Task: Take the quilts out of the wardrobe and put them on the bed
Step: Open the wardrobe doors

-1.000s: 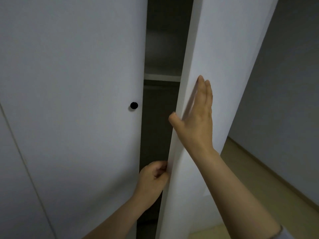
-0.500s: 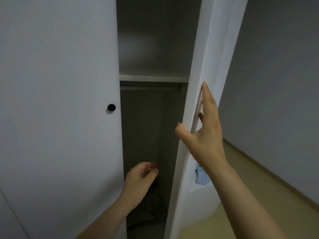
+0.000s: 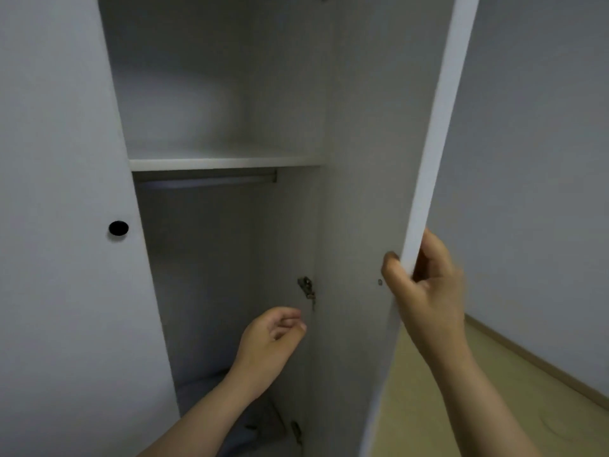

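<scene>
Grey wall above a pale skirting board and yellowish floor.

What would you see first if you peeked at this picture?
First, the right hand gripping the edge of the tall white wardrobe door, open at the right. Then the dark inside in the middle, where a shelf carries a pale, blurry bulk, with the left hand loosely curled and empty below it. A round black knob stands out on the closed door at the left.
</scene>
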The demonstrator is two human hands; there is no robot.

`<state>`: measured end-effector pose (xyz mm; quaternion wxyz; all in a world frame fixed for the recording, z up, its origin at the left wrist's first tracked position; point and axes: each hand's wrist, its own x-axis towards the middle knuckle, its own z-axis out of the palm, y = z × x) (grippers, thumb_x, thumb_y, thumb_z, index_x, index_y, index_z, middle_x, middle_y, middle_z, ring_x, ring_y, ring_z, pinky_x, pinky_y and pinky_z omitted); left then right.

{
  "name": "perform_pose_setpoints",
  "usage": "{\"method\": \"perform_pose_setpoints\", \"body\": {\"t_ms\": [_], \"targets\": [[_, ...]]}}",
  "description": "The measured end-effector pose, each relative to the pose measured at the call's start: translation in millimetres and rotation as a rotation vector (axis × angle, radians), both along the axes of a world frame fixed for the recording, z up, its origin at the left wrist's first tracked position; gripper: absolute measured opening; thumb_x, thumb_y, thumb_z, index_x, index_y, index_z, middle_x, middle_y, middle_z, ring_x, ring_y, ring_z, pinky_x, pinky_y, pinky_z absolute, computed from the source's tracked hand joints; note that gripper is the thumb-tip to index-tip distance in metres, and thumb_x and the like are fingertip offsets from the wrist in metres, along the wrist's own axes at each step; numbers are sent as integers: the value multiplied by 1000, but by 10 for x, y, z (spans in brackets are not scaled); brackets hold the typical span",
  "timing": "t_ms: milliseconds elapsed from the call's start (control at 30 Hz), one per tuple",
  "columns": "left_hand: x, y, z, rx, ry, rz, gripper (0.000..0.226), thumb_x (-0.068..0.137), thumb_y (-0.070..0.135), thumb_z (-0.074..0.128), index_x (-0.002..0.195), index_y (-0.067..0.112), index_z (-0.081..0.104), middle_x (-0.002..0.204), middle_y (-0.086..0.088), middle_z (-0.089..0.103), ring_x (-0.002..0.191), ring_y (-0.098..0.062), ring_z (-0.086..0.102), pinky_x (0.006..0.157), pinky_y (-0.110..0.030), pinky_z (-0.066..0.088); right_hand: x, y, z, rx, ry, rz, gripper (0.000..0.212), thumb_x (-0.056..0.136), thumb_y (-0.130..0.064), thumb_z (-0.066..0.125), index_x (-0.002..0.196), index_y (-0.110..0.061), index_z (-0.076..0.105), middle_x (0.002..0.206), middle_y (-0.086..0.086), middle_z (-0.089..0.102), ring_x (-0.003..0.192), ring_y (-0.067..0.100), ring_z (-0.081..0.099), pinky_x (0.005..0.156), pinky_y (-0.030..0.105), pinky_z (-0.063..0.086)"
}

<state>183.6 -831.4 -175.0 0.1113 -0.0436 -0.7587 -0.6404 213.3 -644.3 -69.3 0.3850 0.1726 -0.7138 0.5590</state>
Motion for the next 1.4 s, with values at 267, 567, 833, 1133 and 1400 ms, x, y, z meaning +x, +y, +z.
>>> {"method": "perform_pose_setpoints", "body": {"t_ms": [267,567,833,1133,1400], "targets": [[-84,503,-30,30,-9,-77,12,84,4,63,95,9,65,90,-6,69,81,-15,60,69,-12,48,-315,942,-65,-165,-49,-39,25,86,-10,57,98,-30,67,84,-2,70,78,15,62,71,34,51],[-116,896,111,70,19,-147,16,84,0,61,88,16,63,95,-10,68,87,-20,61,70,-10,48,-546,1412,-62,-163,-72,71,25,89,3,55,113,-1,62,100,3,72,94,14,67,82,26,52],[-158,777,16,39,1,-144,17,84,2,62,100,5,65,98,-12,70,92,-23,65,76,-18,52,-545,1396,-54,-190,-88,55,27,88,3,57,113,-4,64,98,0,73,95,15,68,86,29,53],[-127,460,-91,59,12,-115,17,84,-1,61,101,3,63,95,-10,69,86,-18,63,70,-7,48,-214,1024,-200,-109,-71,-517,37,85,-12,62,122,-15,59,118,1,64,105,12,61,94,35,51],[36,-184,-307,59,-61,-30,17,84,1,62,89,17,64,94,-5,69,87,-19,63,70,-7,49,-48,94,-715,107,-120,-363,36,85,-9,63,120,-15,58,120,-3,51,106,6,51,89,25,47]]}}
